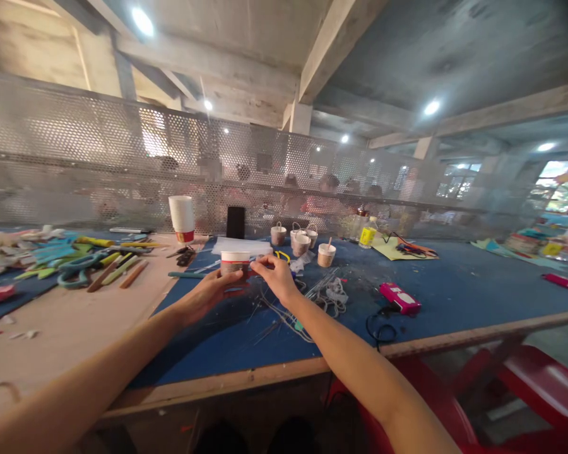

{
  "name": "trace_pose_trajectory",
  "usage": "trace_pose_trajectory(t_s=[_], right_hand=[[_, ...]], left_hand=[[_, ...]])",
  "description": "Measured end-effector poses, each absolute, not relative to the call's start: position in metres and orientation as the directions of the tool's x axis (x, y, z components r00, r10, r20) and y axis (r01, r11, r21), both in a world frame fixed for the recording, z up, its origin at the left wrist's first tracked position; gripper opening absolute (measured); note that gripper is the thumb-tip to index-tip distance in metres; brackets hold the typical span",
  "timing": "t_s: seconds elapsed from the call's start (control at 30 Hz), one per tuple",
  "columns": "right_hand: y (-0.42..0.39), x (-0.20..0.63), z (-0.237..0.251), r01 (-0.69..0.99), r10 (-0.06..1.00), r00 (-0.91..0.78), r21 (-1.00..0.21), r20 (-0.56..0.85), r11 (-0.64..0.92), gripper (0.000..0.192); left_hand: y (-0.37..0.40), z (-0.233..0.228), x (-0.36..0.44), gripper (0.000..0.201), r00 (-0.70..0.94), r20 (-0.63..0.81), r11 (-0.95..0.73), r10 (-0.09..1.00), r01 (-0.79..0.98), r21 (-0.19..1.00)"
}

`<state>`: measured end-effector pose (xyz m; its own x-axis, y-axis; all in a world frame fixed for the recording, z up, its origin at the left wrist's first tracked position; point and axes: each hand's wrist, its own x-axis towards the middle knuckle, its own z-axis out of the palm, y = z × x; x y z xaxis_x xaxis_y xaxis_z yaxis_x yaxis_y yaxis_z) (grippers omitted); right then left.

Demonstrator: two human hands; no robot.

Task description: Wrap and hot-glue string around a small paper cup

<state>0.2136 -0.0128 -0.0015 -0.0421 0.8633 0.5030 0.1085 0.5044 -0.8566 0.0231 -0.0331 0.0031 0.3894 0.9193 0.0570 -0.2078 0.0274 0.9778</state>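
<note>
My left hand (218, 287) is wrapped round a paper cup (235, 257) with a white rim and a red band, held upright above the blue table mat. My right hand (275, 275) is at the cup's right side, thumb and fingertips pinched together. Whatever may be between those fingertips is too small to make out. Beneath and right of my hands lie grey cords (336, 296) and thin clear strips. Behind them stand several small cups, one with a stick (326, 255) in it and others with cord loops, such as this cup (278, 236).
A stack of paper cups (182, 217) and a black phone (235, 222) stand by the perforated screen. Scissors (78, 271) and tools lie left. A yellow-labelled bottle (368, 233) and a pink device (400, 298) are right. Red stools (544, 378) stand below.
</note>
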Motion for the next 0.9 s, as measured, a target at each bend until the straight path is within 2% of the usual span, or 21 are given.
trace_pose_trajectory(t_s=[0.4, 0.9], right_hand=[[-0.0167, 0.2136, 0.0022, 0.164, 0.862, -0.037, -0.848, 0.505, 0.504, 0.021], [-0.0152, 0.2121, -0.0004, 0.093, 0.888, -0.03, -0.883, 0.459, 0.46, 0.021]], left_hand=[[-0.0298, 0.0003, 0.0218, 0.039, 0.42, 0.098, 0.019, 0.902, -0.265, 0.964], [-0.0286, -0.0025, 0.0207, 0.035, 0.433, 0.073, 0.065, 0.898, -0.296, 0.953]])
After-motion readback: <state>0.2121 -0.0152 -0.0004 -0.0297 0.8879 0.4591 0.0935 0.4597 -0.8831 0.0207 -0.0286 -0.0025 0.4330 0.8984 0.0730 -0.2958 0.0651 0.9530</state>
